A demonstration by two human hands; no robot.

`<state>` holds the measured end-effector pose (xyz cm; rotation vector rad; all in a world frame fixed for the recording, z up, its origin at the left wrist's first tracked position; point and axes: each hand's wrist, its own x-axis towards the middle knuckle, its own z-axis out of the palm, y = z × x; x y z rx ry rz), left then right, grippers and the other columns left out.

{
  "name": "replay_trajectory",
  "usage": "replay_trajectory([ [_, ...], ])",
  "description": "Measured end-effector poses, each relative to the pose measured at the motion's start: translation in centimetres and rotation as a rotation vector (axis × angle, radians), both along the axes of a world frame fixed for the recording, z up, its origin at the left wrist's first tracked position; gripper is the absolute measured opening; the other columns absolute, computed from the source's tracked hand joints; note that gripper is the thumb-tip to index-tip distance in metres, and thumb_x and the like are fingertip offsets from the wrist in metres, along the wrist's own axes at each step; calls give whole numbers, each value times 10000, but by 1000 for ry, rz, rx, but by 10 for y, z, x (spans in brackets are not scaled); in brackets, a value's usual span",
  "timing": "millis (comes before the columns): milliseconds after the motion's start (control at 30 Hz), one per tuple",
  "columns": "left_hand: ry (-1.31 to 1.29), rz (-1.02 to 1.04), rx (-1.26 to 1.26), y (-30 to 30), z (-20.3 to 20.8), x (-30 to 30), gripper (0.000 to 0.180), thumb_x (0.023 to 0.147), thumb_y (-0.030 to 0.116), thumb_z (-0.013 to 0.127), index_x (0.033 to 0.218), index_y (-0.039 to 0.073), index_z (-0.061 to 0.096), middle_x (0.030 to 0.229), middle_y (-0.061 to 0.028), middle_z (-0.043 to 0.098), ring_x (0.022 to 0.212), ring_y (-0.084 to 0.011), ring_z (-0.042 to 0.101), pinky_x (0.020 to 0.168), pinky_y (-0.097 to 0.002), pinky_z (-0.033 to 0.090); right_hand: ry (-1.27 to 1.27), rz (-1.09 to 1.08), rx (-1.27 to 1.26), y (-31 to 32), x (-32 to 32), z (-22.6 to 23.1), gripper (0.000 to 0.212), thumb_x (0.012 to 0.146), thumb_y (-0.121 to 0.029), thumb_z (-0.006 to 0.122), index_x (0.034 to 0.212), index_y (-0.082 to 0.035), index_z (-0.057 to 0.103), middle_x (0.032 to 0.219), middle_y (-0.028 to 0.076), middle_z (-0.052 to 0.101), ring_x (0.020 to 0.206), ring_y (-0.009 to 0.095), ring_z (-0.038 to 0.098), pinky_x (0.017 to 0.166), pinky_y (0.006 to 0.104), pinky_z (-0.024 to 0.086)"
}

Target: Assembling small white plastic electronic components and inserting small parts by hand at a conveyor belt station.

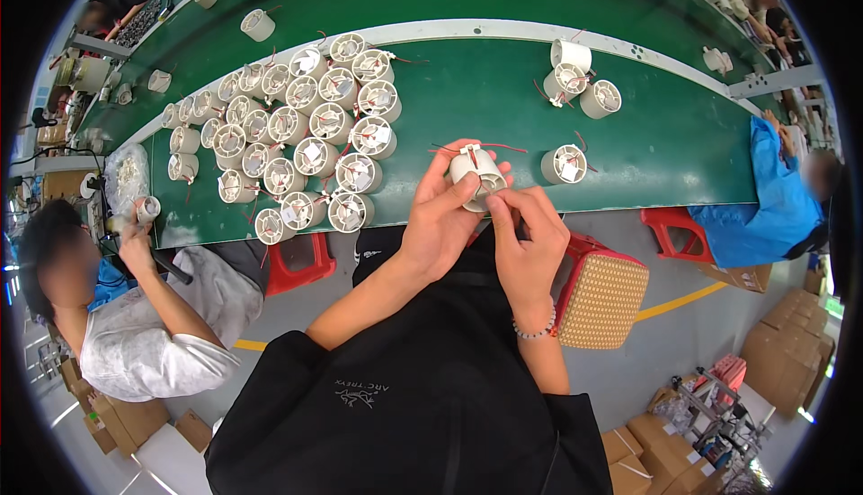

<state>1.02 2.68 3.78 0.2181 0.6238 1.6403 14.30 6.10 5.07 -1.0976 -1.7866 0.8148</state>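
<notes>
A white round plastic housing (476, 169) with red and black wires is held over the near edge of the green table. My left hand (435, 221) wraps round it from the left, fingers behind and thumb on its near side. From the right, my right hand (530, 232) has thumb and forefinger pinched at the housing's open rim; whether a wire or small part is between them is too small to tell. Just right of my hands, a similar housing (564, 164) with a white square inside stands on the table.
Many similar housings (315, 157) crowd the table's left half, and several (600, 98) stand farther right. A white rail (476, 31) divides the green table (467, 81) from a belt behind. Co-workers sit at left and right. Red stools (301, 261) and a patterned seat (604, 300) are below.
</notes>
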Motion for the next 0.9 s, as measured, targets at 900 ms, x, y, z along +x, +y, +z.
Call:
replay_trajectory([
  [900,-57,36,-30,6,7,5,419,1101,54,623,1474,82,436,1432,-133,577,1437,-364,588,1115,-456,574,122,-87,100,1,-13,-10,274,808,62,880,1059,-14,801,1158,92,632,1009,230,669,894,347,554],
])
